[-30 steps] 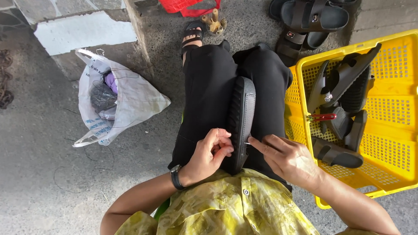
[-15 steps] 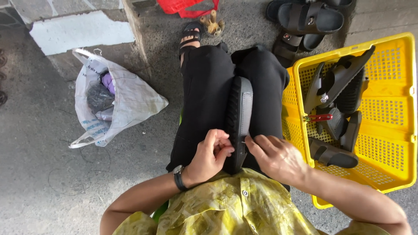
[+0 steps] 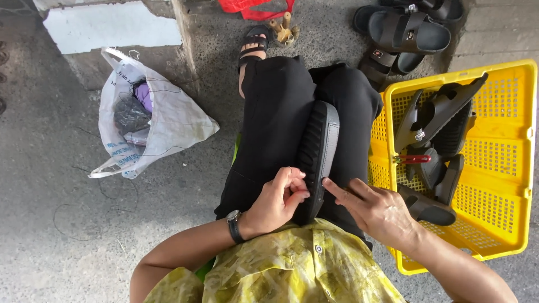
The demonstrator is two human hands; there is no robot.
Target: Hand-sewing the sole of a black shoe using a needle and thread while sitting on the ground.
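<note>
Posture: you sit on the concrete floor, legs in black trousers stretched out ahead of you.
Work piece: a black sandal sole lies lengthwise in the groove between your thighs, ribbed tread turned to your left, its near end at your hands.
Left hand: your left hand is curled, thumb and fingertips pinched together at the sole's near left edge; whether they grip the sole itself or something fine such as a thread, you cannot tell. A dark wristwatch sits on that wrist.
Right hand: your right hand is spread flat, index finger stretched out and touching the sole's near right edge; it grasps nothing.
Yellow crate: a yellow plastic crate stands just beside your right leg and holds several black sandals and a red-handled tool.
Other items: a white plastic bag with dark contents lies well apart on your left; more black sandals stand on the floor beyond the crate.
Progress, judged: work is confined to the near end of the sole; no strap shows on it, so most of this piece looks still to be done. How many crate sandals are finished, you cannot tell.
</note>
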